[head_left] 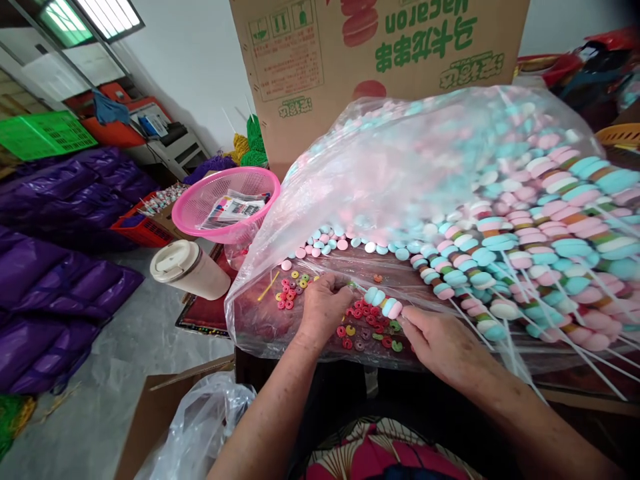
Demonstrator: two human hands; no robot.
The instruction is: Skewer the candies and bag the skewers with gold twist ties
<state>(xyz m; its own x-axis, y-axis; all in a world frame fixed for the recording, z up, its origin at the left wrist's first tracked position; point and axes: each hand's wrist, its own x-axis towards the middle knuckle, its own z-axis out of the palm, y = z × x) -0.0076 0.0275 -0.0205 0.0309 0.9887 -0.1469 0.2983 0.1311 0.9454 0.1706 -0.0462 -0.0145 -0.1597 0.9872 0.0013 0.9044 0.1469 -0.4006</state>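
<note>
**Q:** Grip status?

**A:** Left hand [325, 308]: fingers curled shut on the left end of the short candy skewer [383, 302], a thin stick carrying pale blue, white and pink soft discs. Right hand [440, 341]: fingertips closed on the pink end disc. The skewer spans the gap between the hands, just above the crumpled clear plastic sheet [260, 327] near its front edge.

**Q:** Edges and clearance?

**A:** The sheet's front edge runs just below both wrists. To the left of the left hand the sheet is largely open. On the right, the heap of finished pastel candy skewers [540, 247] lies near the right hand, with its white sticks pointing forward. Behind the hands the film bulges upward.

**Q:** Obstructions?

**A:**
- Small red, green and purple ring-shaped gummies [367, 328] lie directly under and between the hands.
- A second cluster of pink and yellow rings [290, 290] sits left of the left hand.
- The round pink plastic mesh basket [227, 200] and the lidded beige paper cup [187, 268] sit just off the sheet's left side.
- The tall brown cardboard box [360, 60] stands at the back.
- The shiny purple plastic bags [60, 280] cover the floor at left, well apart from the hands.
</note>
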